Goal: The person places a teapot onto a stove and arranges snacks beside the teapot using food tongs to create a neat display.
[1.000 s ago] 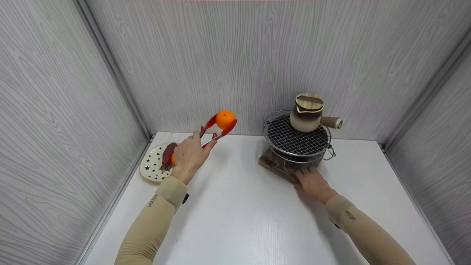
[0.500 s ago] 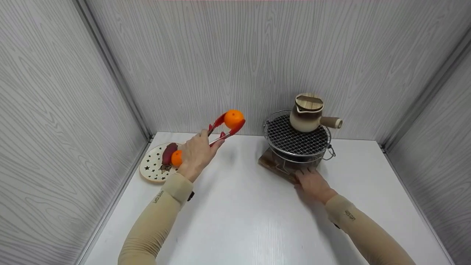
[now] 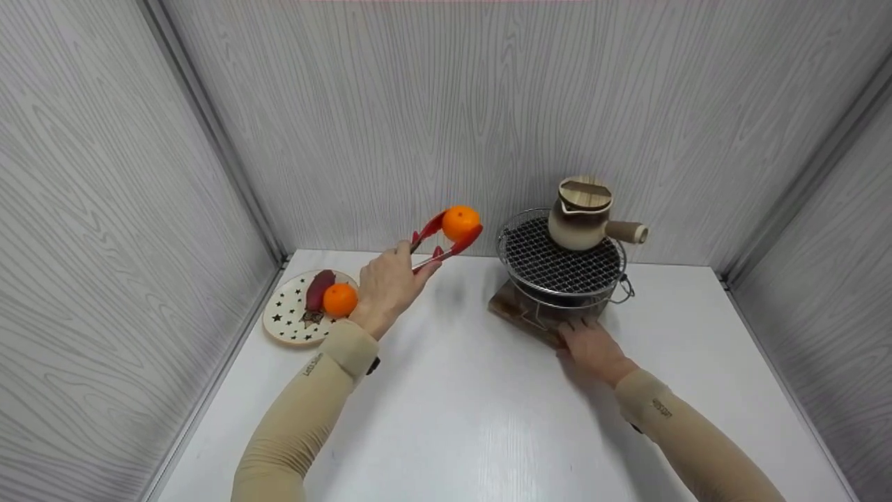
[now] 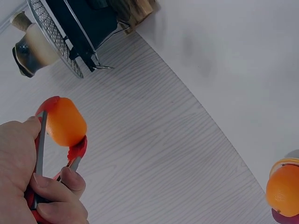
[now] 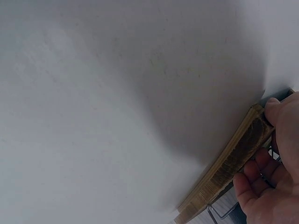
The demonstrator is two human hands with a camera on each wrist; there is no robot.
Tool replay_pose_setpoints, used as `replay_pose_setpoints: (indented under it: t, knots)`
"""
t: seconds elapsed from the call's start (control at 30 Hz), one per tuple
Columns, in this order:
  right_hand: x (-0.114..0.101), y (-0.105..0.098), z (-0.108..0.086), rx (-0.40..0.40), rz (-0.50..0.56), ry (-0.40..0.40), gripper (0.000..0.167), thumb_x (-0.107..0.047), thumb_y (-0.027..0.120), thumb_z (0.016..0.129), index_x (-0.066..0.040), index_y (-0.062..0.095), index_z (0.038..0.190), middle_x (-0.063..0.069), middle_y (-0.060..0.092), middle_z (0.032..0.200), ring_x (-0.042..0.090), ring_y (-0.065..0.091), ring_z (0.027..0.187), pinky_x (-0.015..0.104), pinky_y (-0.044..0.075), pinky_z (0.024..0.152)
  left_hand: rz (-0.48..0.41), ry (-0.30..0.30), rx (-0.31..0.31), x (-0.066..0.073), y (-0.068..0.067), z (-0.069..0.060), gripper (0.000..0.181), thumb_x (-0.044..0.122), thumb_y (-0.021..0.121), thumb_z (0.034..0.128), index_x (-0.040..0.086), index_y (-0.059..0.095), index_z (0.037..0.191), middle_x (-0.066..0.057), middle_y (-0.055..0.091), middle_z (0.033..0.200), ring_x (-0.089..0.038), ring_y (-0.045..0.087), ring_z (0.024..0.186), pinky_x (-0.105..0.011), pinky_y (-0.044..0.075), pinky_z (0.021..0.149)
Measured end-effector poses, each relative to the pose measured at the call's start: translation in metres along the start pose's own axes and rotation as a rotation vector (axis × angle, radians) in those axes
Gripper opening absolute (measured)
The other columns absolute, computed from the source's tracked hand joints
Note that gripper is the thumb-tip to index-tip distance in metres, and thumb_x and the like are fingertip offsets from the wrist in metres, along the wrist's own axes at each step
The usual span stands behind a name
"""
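Note:
My left hand grips a pair of red-tipped tongs in the head view. Between the tips an orange is held up off the table, left of the grill; the left wrist view shows this orange squeezed from both sides. My right hand holds the front corner of the grill's wooden base. In the right wrist view, thumb and fingers lie on opposite sides of the base. On top, a round wire grill carries a small side-handled teapot with a wooden lid.
At the left, a star-patterned plate bears a second orange and a dark reddish-purple sweet potato-like item. A wire loop sticks out at the grill's right side. Grey wood-grain walls enclose the white table.
My left hand has moved to the right with the tongs and orange, nearer the grill. The orange on the plate is now uncovered. My right hand has stayed at the base.

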State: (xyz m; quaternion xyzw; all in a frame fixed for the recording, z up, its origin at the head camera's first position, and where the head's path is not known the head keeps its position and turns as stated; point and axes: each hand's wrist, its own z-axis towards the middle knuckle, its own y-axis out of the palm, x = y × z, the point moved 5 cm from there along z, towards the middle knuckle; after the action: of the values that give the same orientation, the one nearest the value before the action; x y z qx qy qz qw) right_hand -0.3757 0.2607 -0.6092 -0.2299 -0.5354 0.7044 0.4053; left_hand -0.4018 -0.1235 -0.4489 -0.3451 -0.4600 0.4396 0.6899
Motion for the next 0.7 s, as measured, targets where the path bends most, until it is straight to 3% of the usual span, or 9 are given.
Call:
replay_pose_setpoints:
  t: [0.3,0.7]
  knots:
    - [0.0,-0.002,0.001,-0.05,0.054,0.03,0.045,-0.019,0.087,0.097,0.004,0.062,0.126,0.028,0.067,0.125,0.05,0.065,0.122,0.064,0.053,0.113,0.014,0.04,0.007,0.017,0.002,0.008,0.064,0.066,0.071,0.1039,0.006,0.066,0.123,-0.011,0.067,0.086,-0.026,0.057,0.066,-0.04,0.06,0.063]
    - [0.0,-0.002,0.001,-0.031,0.061,0.038,0.049,-0.019,0.087,0.096,0.004,0.062,0.131,0.031,0.066,0.131,0.053,0.065,0.123,0.066,0.055,0.113,0.042,0.082,-0.021,0.038,0.009,0.018,0.061,0.066,0.069,0.1052,0.007,0.065,0.121,-0.009,0.066,0.086,-0.025,0.057,0.067,-0.035,0.056,0.061]
